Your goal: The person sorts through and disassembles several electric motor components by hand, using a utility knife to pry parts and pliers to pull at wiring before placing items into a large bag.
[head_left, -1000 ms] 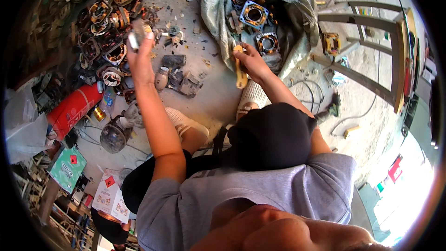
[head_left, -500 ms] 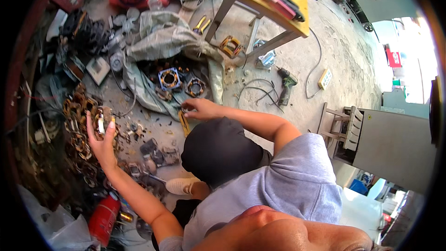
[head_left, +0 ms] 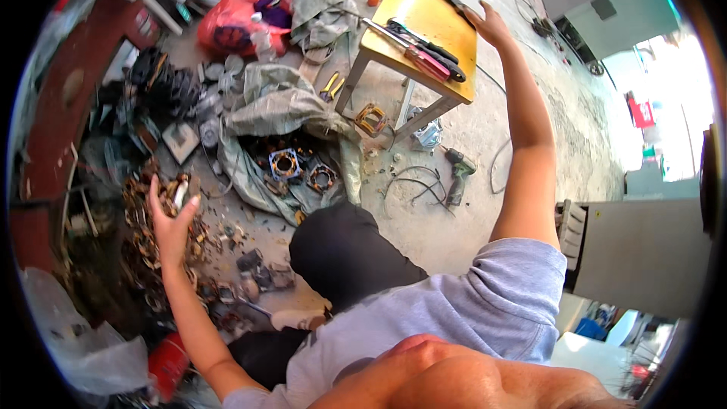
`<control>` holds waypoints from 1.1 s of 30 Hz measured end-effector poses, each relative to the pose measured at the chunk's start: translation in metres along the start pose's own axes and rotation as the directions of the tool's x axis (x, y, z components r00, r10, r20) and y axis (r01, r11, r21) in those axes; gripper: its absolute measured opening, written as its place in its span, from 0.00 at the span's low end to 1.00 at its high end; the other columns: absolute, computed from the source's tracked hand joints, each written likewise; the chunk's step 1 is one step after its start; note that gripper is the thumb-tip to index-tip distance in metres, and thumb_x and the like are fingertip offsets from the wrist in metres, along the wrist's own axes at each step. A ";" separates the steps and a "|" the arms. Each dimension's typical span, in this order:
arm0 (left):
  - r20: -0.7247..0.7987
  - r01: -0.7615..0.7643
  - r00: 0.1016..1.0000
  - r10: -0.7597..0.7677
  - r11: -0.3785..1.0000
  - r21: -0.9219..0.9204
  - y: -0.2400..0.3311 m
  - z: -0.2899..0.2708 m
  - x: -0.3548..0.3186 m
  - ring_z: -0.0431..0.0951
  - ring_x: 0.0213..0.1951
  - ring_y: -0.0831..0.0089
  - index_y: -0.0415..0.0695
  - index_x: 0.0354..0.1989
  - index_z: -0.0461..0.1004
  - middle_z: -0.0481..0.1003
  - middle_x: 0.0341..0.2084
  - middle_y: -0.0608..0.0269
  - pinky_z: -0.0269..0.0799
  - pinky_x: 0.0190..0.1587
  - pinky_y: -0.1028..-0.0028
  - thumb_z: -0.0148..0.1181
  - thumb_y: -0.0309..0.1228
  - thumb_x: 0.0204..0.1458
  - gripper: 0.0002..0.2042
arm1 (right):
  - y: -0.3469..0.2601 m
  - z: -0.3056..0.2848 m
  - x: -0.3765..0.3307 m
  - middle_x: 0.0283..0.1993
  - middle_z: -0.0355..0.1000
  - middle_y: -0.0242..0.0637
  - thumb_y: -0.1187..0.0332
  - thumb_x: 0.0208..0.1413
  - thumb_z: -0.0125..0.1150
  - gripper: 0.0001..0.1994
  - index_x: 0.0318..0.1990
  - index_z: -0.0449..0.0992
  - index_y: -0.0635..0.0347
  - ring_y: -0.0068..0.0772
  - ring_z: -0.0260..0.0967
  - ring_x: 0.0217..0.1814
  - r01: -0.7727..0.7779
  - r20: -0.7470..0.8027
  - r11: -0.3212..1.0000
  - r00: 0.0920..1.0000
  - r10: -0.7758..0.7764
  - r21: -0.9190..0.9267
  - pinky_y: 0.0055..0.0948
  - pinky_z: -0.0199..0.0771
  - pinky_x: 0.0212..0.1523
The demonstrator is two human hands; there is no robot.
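Note:
My left hand (head_left: 173, 231) is over a heap of rusty metal scraps (head_left: 140, 216) on the floor at left. Its thumb and fingers hold a brown metal piece with a bright white patch (head_left: 180, 195); its exact kind is unclear. My right arm stretches out to the yellow-topped stool (head_left: 413, 4). At the stool's far right edge, my right hand (head_left: 492, 26) has its fingers apart beside a long black tool (head_left: 453, 4). Also on the stool top lie a screwdriver with a pink handle (head_left: 425, 62) and dark-handled tools (head_left: 439, 51).
A torn woven sack (head_left: 265, 106) holds motor stators (head_left: 285, 164). A cordless drill (head_left: 459, 176), a cable (head_left: 413, 182), yellow-handled pliers (head_left: 330, 87) and a loose stator (head_left: 372, 119) lie on the concrete. A red plastic bag (head_left: 242, 15) sits behind the sack.
My right hand has gone from beside the sack, near my knee, up and right to the stool. My left hand stays over the scraps with its piece. The view has shifted.

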State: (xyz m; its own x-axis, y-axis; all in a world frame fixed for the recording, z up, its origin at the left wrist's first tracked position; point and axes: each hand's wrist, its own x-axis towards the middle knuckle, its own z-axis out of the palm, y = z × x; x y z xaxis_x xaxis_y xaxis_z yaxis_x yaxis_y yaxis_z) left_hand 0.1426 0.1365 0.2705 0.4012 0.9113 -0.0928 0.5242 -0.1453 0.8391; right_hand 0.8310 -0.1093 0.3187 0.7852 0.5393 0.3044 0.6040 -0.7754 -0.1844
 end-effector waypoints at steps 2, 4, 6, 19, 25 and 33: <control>0.022 0.015 1.000 -0.012 0.987 -0.157 -0.002 -0.001 -0.002 0.59 0.62 0.59 0.45 0.70 0.51 0.57 0.62 0.50 0.57 0.61 0.63 0.71 0.43 0.44 0.45 | 0.043 0.007 0.027 0.59 0.67 0.60 0.33 0.47 0.58 0.50 0.66 0.58 0.65 0.56 0.64 0.63 -0.084 0.108 0.994 0.990 0.091 -0.072 0.40 0.63 0.62; -0.006 0.123 0.992 -0.125 0.984 -0.132 0.004 0.001 -0.008 0.61 0.61 0.58 0.45 0.70 0.51 0.59 0.61 0.47 0.59 0.60 0.64 0.70 0.43 0.47 0.44 | 0.060 0.031 0.026 0.60 0.66 0.60 0.30 0.48 0.54 0.48 0.65 0.60 0.65 0.56 0.62 0.65 -0.073 0.256 0.993 0.962 0.093 -0.088 0.43 0.62 0.62; 0.001 0.158 0.987 -0.163 0.960 -0.230 -0.004 -0.002 -0.012 0.62 0.61 0.58 0.45 0.70 0.51 0.59 0.61 0.47 0.59 0.61 0.64 0.70 0.42 0.47 0.43 | 0.071 0.036 0.031 0.58 0.67 0.60 0.32 0.51 0.52 0.44 0.64 0.63 0.62 0.58 0.63 0.63 -0.017 0.191 0.996 0.981 0.032 -0.085 0.45 0.63 0.61; 0.132 0.312 0.869 -0.477 0.321 -0.894 -0.025 -0.011 -0.030 0.67 0.59 0.56 0.46 0.62 0.62 0.68 0.58 0.56 0.58 0.61 0.42 0.62 0.52 0.51 0.34 | -0.015 -0.064 0.009 0.43 0.73 0.42 0.49 0.65 0.45 0.26 0.61 0.64 0.59 0.35 0.71 0.44 -0.020 0.015 0.170 0.999 0.028 0.985 0.33 0.73 0.49; 0.273 0.264 0.958 -0.091 -0.097 -0.960 -0.009 -0.029 -0.029 0.63 0.61 0.38 0.31 0.63 0.56 0.64 0.58 0.38 0.58 0.61 0.35 0.55 0.49 0.56 0.36 | -0.216 -0.086 -0.145 0.42 0.64 0.35 0.68 0.64 0.47 0.21 0.61 0.60 0.68 0.31 0.63 0.47 -0.494 0.152 -0.391 0.749 -0.645 0.777 0.30 0.62 0.59; 0.115 0.067 0.987 -0.114 -0.361 -0.930 -0.036 -0.063 -0.066 0.55 0.64 0.33 0.30 0.64 0.53 0.60 0.60 0.34 0.52 0.65 0.37 0.54 0.41 0.50 0.36 | -0.445 -0.045 -0.313 0.40 0.70 0.30 0.56 0.66 0.47 0.19 0.53 0.75 0.58 0.20 0.66 0.39 -0.333 0.393 0.236 0.562 -0.727 0.913 0.21 0.65 0.44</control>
State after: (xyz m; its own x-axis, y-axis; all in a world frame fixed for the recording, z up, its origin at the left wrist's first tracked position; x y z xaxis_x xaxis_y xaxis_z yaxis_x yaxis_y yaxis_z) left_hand 0.0499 0.1062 0.2808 0.4226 0.8715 -0.2489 -0.8613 0.4716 0.1891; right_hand 0.3104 0.0527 0.3475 0.0558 0.9965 -0.0624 0.0054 -0.0628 -0.9980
